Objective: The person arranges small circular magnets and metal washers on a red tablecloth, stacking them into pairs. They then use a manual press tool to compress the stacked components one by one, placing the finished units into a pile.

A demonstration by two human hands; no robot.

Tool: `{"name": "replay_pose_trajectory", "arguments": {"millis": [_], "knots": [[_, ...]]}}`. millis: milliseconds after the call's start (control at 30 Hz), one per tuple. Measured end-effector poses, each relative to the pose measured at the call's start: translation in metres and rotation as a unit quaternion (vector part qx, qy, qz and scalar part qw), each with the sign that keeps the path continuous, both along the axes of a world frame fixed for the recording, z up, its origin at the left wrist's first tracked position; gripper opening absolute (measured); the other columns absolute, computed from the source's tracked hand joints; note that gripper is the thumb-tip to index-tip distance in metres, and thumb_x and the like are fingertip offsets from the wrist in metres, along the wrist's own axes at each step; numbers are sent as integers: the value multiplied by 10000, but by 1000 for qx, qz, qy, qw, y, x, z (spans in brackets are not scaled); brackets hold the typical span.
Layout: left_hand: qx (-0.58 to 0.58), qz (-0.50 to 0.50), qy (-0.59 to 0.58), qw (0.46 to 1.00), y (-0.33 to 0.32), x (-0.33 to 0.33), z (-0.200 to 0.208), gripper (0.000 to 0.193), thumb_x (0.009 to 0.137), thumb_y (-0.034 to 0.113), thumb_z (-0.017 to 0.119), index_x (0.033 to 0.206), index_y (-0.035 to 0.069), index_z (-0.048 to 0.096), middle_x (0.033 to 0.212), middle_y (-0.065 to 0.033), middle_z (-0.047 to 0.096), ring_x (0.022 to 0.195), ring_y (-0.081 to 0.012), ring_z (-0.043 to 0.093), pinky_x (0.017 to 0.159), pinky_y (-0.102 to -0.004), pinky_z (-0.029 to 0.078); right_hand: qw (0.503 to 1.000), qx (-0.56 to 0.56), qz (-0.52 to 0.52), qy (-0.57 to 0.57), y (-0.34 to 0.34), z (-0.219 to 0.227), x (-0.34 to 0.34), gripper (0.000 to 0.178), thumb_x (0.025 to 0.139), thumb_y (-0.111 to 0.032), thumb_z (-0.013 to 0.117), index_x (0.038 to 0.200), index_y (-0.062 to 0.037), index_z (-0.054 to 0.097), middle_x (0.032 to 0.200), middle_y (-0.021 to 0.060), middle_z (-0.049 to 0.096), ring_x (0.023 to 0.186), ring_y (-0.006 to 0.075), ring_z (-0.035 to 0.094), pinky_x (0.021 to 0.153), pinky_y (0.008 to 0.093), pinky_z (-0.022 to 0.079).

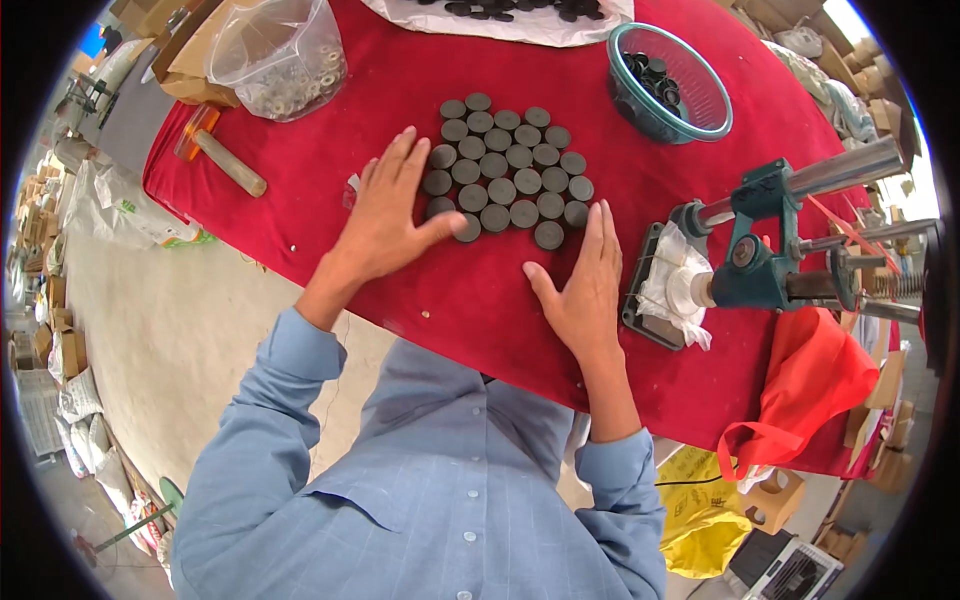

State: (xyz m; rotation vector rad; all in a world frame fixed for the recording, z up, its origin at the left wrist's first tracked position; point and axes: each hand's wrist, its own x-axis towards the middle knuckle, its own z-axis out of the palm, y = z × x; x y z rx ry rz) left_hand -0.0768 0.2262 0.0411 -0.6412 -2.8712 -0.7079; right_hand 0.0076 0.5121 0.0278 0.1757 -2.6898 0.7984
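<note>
Several dark grey round discs [502,165] lie flat in a loose cluster on the red tablecloth [400,285]. My left hand [385,212] is at the cluster's left edge, its fingers stretched out and the thumb reaching to a disc at the lower left. At the lower right of the cluster is my right hand [588,285], fingers straight and thumb apart, its fingertips close to the outermost discs. Both palms face inward with the discs between them. Neither hand grips anything.
A green hand press [765,235] stands at the right, a red cloth bag [815,375] below it. Farther off are a teal basket [720,100] of black parts and a white sheet [510,25] with black pieces. A clear tub [280,60] and a hammer [228,160] lie left.
</note>
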Motion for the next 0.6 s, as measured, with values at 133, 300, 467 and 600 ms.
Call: {"name": "replay_pose_trajectory", "arguments": {"millis": [133, 300, 467, 600], "knots": [[16, 8, 4, 1000, -17, -9, 12, 836, 1021, 432, 715, 1651, 6, 368, 1734, -222, 336, 1596, -400, 333, 1298, -499, 290, 1000, -9, 3, -6, 3, 0, 10, 942, 903, -299, 834, 1619, 60, 337, 1660, 297, 370, 1508, 472, 391, 1222, 560, 341], [26, -71, 17, 997, 17, -19, 27, 665, 1035, 315, 703, 1597, 36, 485, 1678, -188, 449, 1568, -377, 393, 1276, -488, 330, 999, 39, -1, -9, 3, 4, 5, 848, 926, -328, 800, 1610, -13, 412, 1648, 262, 409, 1483, 445, 432, 1191, 577, 352], [-17, -185, 75, 980, 89, -33, 27, 612, 1039, 317, 686, 1568, 51, 529, 1643, -133, 513, 1568, -320, 410, 1267, -559, 319, 1000, -1, -10, 6, 4, 0, 3, 783, 930, -275, 797, 1577, -2, 451, 1624, 264, 438, 1445, 447, 472, 1180, 558, 373], [-42, -206, 96, 973, 124, -43, 1, 610, 1043, 370, 661, 1557, 64, 544, 1641, -107, 520, 1568, -291, 418, 1269, -600, 290, 999, -28, -17, 16, 7, -3, 6, 718, 926, -205, 793, 1541, 7, 491, 1593, 262, 474, 1413, 446, 508, 1174, 539, 395]]}}
